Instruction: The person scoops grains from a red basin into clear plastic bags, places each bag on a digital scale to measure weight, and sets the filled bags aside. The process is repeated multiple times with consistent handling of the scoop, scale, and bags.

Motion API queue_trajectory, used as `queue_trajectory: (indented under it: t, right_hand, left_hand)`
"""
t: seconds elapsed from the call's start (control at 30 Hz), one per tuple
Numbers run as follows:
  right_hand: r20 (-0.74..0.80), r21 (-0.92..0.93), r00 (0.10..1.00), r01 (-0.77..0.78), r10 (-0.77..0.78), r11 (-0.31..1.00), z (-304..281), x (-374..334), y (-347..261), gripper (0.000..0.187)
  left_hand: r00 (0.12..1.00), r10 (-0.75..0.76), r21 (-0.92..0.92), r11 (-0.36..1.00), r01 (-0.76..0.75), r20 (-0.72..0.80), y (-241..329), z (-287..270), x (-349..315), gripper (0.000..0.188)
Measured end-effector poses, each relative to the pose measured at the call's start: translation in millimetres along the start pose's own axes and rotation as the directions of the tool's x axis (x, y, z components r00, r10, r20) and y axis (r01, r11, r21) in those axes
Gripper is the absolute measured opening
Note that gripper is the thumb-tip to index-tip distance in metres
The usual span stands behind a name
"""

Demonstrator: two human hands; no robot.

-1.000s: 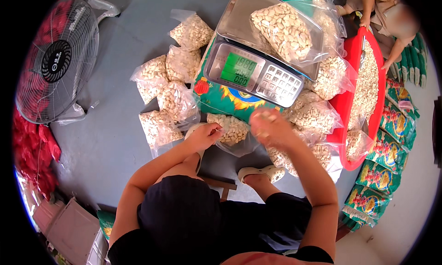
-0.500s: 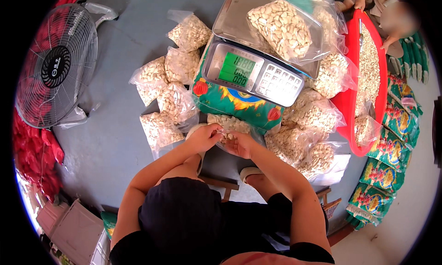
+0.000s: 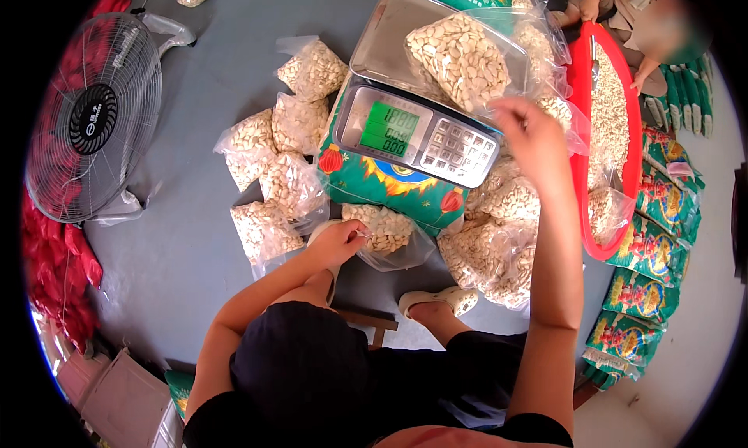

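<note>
My left hand (image 3: pixel 339 243) is closed in a pinch on the corner of a clear plastic bag (image 3: pixel 385 231) filled with pale, flat, seed-like pieces. This bag lies on the floor in front of a green printed sack (image 3: pixel 378 181). Above the sack stands a digital scale (image 3: pixel 417 136) with a lit green display and a metal pan (image 3: pixel 382 47). A full clear bag (image 3: pixel 460 62) of the same pieces rests on the pan. Beside that bag's lower right side, my right hand (image 3: pixel 534 140) is raised, its fingers a little curled and apart, slightly blurred.
More filled bags (image 3: pixel 308 70) lie left of the scale, and others (image 3: pixel 499 253) are heaped on its right. A red tub (image 3: pixel 635 167) of loose pieces stands farther right, with another person's hand (image 3: pixel 643 78) at its rim. A fan (image 3: pixel 93 121) stands at left; green sacks (image 3: pixel 635 296) line the right wall.
My right hand has left the bag near my left hand and moved up and right to beside the scale pan. My left hand still pinches the bag's corner.
</note>
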State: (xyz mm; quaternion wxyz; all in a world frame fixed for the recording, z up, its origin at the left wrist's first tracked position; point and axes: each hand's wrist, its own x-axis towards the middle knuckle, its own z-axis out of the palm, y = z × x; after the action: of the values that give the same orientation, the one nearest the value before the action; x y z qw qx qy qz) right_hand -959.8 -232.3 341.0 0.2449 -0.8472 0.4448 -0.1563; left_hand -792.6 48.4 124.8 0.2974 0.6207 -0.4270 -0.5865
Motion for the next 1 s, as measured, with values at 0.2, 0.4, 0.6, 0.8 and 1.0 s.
queue_trajectory:
  t: [0.2,0.4,0.6,0.8,1.0]
  right_hand:
    - [0.154,-0.564,0.982,0.000,0.106,0.826,11,109,46,0.029]
    - [0.061,-0.711,0.979,-0.095,0.196,0.697,65,105,17,0.036]
    - [0.149,-0.598,0.978,-0.028,0.145,0.801,68,117,41,0.036]
    - [-0.124,-0.404,0.987,-0.147,0.106,0.903,38,140,78,0.042]
    - [0.112,0.646,0.910,-0.372,0.400,0.666,-16,81,31,0.026]
  left_hand:
    - [0.999,0.010,0.039,0.999,-0.011,0.032,-1,2,4,0.019]
    - [1.000,-0.018,0.030,0.999,0.018,0.006,-17,0,3,0.020]
    - [0.998,0.058,-0.019,0.998,-0.058,-0.015,-17,2,1,0.017]
    - [0.999,-0.028,-0.051,0.998,0.029,0.023,-7,2,2,0.018]
    - [1.000,0.005,-0.029,1.000,-0.005,-0.004,-18,5,4,0.019]
